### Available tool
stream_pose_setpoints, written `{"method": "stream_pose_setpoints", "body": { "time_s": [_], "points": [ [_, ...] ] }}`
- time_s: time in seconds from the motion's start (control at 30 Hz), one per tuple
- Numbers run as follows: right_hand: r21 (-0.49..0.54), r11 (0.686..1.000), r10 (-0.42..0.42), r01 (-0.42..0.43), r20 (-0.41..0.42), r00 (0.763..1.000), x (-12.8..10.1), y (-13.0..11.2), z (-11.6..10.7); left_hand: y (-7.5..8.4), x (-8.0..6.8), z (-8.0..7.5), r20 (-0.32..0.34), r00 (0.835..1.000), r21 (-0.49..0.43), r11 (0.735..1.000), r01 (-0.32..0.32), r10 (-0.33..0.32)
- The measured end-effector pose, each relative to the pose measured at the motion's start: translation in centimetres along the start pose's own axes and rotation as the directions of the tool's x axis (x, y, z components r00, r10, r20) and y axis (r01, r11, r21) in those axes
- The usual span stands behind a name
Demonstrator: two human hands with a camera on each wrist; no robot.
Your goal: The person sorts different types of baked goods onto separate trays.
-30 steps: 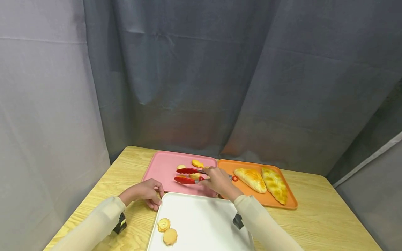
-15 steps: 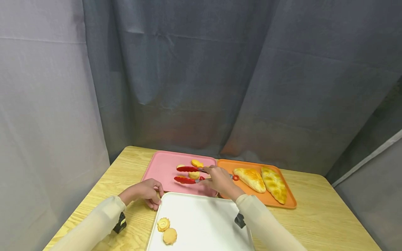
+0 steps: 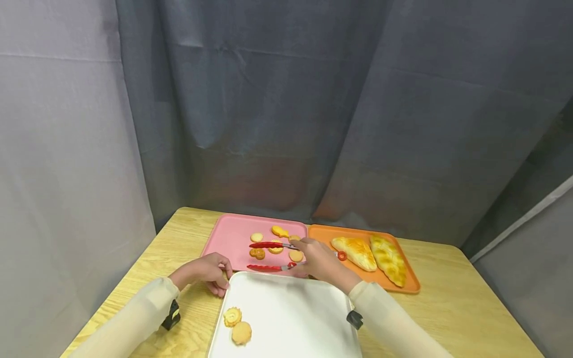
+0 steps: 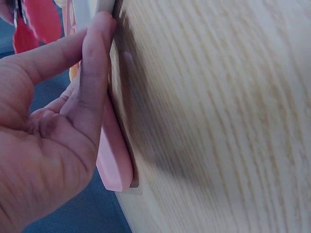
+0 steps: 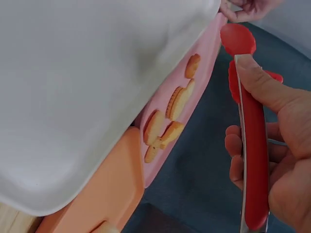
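Observation:
In the head view my left hand (image 3: 206,271) pinches the far left corner of the white tray (image 3: 295,318); the left wrist view shows its thumb and fingertip at the tray's edge (image 4: 92,7). My right hand (image 3: 320,261) grips red-tipped tongs (image 3: 266,245), which point left over the pink tray (image 3: 233,233). Their jaws are spread, with nothing caught between them. Beneath and around the tongs lie a brown knobbly cookie (image 3: 257,253), a pale round cookie (image 3: 256,237), another round cookie (image 3: 296,255) and a fish-shaped cookie (image 3: 279,231). One ridged cookie (image 3: 276,249) is partly hidden by the upper jaw.
On the white tray's left side sit a swirled cookie (image 3: 232,316) and a scalloped round cookie (image 3: 241,333). An orange tray (image 3: 322,232) behind on the right bears two large bread pieces, one golden (image 3: 355,253), one yellowish (image 3: 388,261). Grey curtains (image 3: 268,124) enclose the wooden table (image 3: 456,298).
The tongs have spread wider, their near jaw shifting toward the white tray. My right hand has moved slightly right and nearer, showing more cookies. My left hand keeps its place.

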State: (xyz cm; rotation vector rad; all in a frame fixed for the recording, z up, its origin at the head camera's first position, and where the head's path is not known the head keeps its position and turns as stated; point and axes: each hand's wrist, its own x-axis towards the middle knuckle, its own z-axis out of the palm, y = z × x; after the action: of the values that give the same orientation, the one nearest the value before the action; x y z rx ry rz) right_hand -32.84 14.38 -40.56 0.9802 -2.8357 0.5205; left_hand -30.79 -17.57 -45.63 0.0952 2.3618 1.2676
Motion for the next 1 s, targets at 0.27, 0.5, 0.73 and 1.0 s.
{"method": "stream_pose_setpoints", "body": {
  "time_s": [0.27, 0.5, 0.73, 1.0],
  "points": [
    [0.056, 0.994, -0.09, 0.089, 0.004, 0.996, -2.1, -1.0, -1.2, -0.3, 0.4, -0.4, 0.003, 1.0, 0.0, 1.0, -0.002, 0.002],
    [0.072, 0.98, -0.191, 0.187, 0.054, 0.98, -4.2, -2.0, -1.2, -0.2, 0.4, -0.8, -0.005, 1.0, 0.003, 1.0, 0.007, -0.007],
    [0.07, 0.968, -0.248, 0.242, 0.094, 0.964, -5.7, -2.9, -0.7, -0.2, 0.5, -1.0, -0.006, 1.0, 0.008, 1.0, 0.005, -0.005],
    [0.027, 0.954, -0.299, 0.298, 0.139, 0.944, -6.8, -2.9, 0.5, -0.1, 0.5, -0.9, 0.001, 1.0, 0.002, 1.0, -0.005, 0.005]
  ]
}}
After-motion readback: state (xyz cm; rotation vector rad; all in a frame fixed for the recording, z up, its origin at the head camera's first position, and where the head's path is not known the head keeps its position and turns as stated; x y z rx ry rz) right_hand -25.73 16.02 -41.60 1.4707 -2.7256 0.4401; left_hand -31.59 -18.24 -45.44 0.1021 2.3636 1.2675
